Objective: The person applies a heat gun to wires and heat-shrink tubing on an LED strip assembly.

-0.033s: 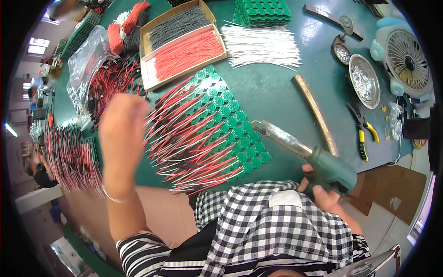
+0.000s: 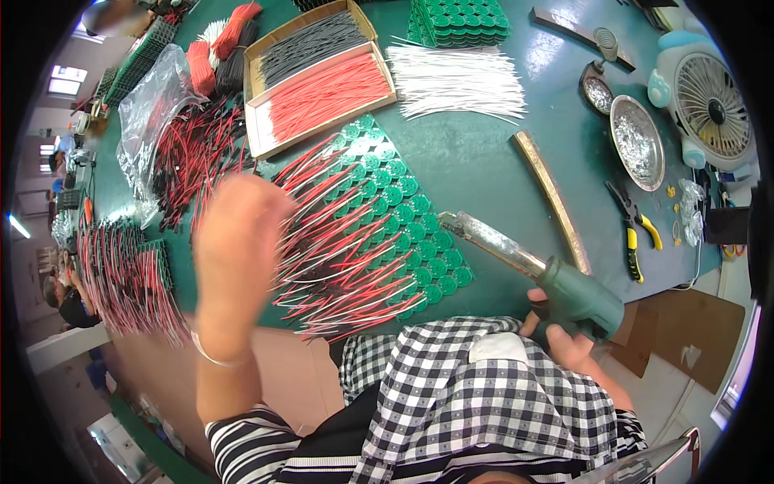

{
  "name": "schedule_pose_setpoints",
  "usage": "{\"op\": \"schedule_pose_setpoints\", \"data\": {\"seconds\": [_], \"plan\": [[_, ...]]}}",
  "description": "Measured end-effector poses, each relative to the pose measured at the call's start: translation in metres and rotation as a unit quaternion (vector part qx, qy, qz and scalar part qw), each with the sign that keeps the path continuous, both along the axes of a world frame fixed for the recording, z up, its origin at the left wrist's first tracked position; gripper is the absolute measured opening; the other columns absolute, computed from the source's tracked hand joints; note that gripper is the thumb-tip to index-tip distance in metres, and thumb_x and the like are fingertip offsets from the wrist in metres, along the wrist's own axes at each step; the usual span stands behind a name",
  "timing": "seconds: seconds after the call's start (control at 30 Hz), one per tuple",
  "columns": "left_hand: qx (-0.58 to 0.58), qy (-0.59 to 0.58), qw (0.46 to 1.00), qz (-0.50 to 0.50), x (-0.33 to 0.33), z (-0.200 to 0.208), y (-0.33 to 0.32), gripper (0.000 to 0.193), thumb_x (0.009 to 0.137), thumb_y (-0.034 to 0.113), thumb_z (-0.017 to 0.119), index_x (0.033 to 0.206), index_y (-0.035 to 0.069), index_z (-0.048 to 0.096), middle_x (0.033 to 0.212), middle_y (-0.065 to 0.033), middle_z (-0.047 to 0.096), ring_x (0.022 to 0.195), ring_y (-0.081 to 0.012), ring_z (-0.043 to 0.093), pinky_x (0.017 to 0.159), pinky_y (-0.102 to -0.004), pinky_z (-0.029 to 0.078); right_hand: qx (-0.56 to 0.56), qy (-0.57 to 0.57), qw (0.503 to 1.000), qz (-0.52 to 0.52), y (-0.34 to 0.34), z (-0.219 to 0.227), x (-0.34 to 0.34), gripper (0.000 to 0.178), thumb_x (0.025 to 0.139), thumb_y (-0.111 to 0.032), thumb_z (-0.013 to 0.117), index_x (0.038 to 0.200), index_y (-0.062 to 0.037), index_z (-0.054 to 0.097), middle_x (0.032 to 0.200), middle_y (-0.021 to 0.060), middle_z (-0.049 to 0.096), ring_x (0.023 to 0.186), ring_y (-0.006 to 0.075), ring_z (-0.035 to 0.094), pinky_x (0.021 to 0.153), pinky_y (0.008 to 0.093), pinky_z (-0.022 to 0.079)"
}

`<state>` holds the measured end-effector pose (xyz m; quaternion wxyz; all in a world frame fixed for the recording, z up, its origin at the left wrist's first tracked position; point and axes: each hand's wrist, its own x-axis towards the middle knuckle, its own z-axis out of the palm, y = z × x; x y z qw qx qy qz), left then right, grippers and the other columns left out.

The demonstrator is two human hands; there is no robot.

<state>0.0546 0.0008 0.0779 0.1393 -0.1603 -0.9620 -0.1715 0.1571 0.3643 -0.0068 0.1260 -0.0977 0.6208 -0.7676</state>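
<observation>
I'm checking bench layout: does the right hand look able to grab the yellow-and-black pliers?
Probably not: the right hand grips the dark green soldering iron, though the pliers lie uncovered nearby.

Pretty sure this is an electronics assembly workshop, folks. The green surface (image 2: 476, 153) has a panel of round circuit boards (image 2: 415, 214) with red, white and black wires on it, a stack of more boards (image 2: 459, 24), and a box (image 2: 260, 129) of cut wires. There's also a chunky soldering iron (image 2: 576, 294), pliers (image 2: 633, 242), and another person (image 2: 78, 302) over at the left by more wired-up boards (image 2: 125, 274).
</observation>
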Motion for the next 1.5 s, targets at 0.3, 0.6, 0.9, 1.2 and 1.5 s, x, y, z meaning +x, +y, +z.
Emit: {"op": "schedule_pose_setpoints", "data": {"seconds": [0.3,0.6,0.9,1.2,1.5], "plan": [[0.046,0.006,0.996,-0.079,0.069,-0.058,0.062,0.023,0.066,0.004,0.066,0.089,0.006,0.064,0.076,-0.0032,0.054,0.065,-0.0197,0.053,0.055,-0.0322,0.042,0.238,-0.068,0.968,0.050,0.011,0.041,0.004,0.020,0.081,-0.015,0.062,0.097,-0.0024,0.063,0.092,0.0110,0.068,0.083,0.0240,0.066,0.078,0.0323,0.052],[0.042,-0.017,0.998,-0.038,0.061,-0.055,0.067,0.023,0.066,0.000,0.070,0.088,0.006,0.066,0.077,-0.0052,0.057,0.065,-0.0209,0.054,0.056,-0.0325,0.044,0.360,0.068,0.927,0.081,0.020,0.011,0.009,0.023,0.077,-0.013,0.066,0.098,-0.0043,0.065,0.090,0.0098,0.067,0.083,0.0258,0.066,0.074,0.0328,0.052],[-0.008,-0.020,0.992,-0.121,0.049,-0.057,0.064,0.022,0.067,0.007,0.066,0.089,0.005,0.067,0.076,-0.0039,0.057,0.065,-0.0195,0.054,0.057,-0.0316,0.045,0.287,0.076,0.953,0.060,0.004,0.018,-0.004,0.027,0.072,-0.003,0.063,0.099,-0.0036,0.066,0.093,0.0102,0.068,0.082,0.0286,0.066,0.072,0.0361,0.051],[-0.005,-0.045,0.991,-0.126,0.047,-0.053,0.065,0.020,0.068,0.004,0.067,0.088,0.004,0.067,0.074,-0.0040,0.055,0.065,-0.0197,0.054,0.057,-0.0312,0.045,0.271,0.134,0.949,0.091,-0.003,0.023,-0.016,0.033,0.069,0.001,0.062,0.102,-0.0024,0.066,0.100,0.0123,0.067,0.090,0.0306,0.065,0.078,0.0369,0.050],[0.008,-0.048,0.990,-0.134,0.044,-0.051,0.064,0.021,0.066,0.002,0.069,0.087,0.004,0.067,0.075,-0.0044,0.056,0.066,-0.0206,0.055,0.058,-0.0318,0.047,0.194,0.033,0.980,0.027,0.000,0.023,0.003,0.030,0.075,-0.003,0.062,0.105,0.0009,0.063,0.096,0.0115,0.066,0.079,0.0246,0.065,0.074,0.0339,0.052]]}}
